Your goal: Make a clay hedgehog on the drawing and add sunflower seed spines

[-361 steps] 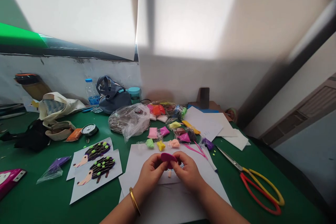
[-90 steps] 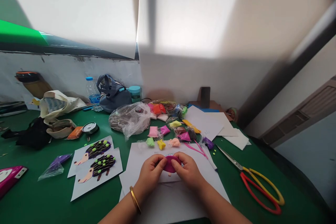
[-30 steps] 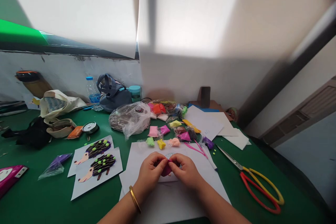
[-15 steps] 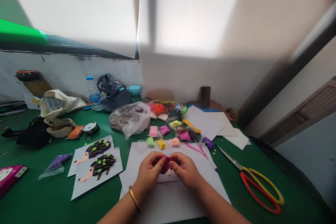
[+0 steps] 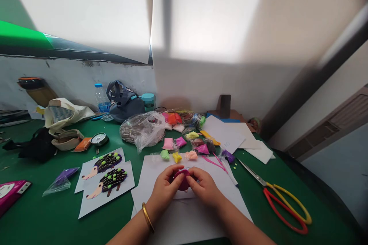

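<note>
My left hand (image 5: 166,187) and my right hand (image 5: 204,190) meet over a white paper sheet (image 5: 161,176), and both hold a small lump of magenta modelling clay (image 5: 182,180) between their fingers. The clay is rounded and partly hidden by my fingertips. A pale paper cut-out (image 5: 184,195) lies under my hands, mostly covered. A gold bangle (image 5: 147,218) circles my left wrist.
Just beyond the sheet lie several small clay packets (image 5: 176,157). Two hedgehog clay pictures on paper (image 5: 106,182) lie to the left, and red-and-yellow scissors (image 5: 283,203) to the right, on a green table mat (image 5: 316,214). A plastic bag (image 5: 143,130) sits behind.
The magenta clay has gone from a flatter, pinched piece to a rounder lump between my fingers. My hands have closed in around it.
</note>
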Demonstrator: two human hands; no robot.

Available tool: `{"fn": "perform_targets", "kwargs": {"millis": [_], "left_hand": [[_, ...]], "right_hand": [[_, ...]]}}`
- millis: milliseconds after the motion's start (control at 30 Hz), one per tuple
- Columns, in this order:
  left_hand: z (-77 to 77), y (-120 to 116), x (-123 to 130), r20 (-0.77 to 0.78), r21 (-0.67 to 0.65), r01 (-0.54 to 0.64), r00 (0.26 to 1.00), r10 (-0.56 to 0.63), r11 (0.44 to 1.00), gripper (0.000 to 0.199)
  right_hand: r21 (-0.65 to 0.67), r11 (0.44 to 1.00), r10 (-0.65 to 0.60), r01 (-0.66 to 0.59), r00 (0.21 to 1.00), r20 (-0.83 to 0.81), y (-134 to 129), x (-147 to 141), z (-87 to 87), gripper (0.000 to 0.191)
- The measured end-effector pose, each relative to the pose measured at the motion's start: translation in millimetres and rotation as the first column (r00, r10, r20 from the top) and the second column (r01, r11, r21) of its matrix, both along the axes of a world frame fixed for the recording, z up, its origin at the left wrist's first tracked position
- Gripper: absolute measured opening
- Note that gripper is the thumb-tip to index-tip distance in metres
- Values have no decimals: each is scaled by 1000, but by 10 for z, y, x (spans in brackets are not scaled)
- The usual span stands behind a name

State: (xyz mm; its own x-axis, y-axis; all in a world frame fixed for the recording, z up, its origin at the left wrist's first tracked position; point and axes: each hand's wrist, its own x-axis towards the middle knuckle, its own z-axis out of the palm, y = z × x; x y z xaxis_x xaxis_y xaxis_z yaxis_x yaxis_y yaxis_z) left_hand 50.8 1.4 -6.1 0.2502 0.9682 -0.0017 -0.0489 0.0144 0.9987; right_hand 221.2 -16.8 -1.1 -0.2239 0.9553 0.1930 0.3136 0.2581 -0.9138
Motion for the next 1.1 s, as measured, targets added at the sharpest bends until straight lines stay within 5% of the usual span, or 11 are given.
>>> {"fn": "perform_targets", "kwargs": {"millis": [167, 400, 567, 800, 1100], "left_hand": [[1, 30, -28, -101, 112, -22, 994, 33, 993, 33], [29, 13, -19, -82, 40, -17, 996, 20, 999, 37], [1, 35, -28, -151, 119, -32, 987, 50, 992, 28], [-26, 41, -31, -42, 50, -72, 996, 74, 996, 35], [-50, 52, -7, 45, -20, -32, 998, 33, 999, 32]], "right_hand": [[50, 999, -7, 4, 998, 57, 3, -6, -23, 22], [53, 999, -19, 14, 996, 82, 12, 0, -36, 21], [60, 998, 13, -16, 998, 60, 15, -5, -67, 21], [51, 999, -20, 15, 995, 98, 20, 4, -67, 18], [-39, 999, -23, 20, 996, -88, 5, -12, -22, 28]]}}
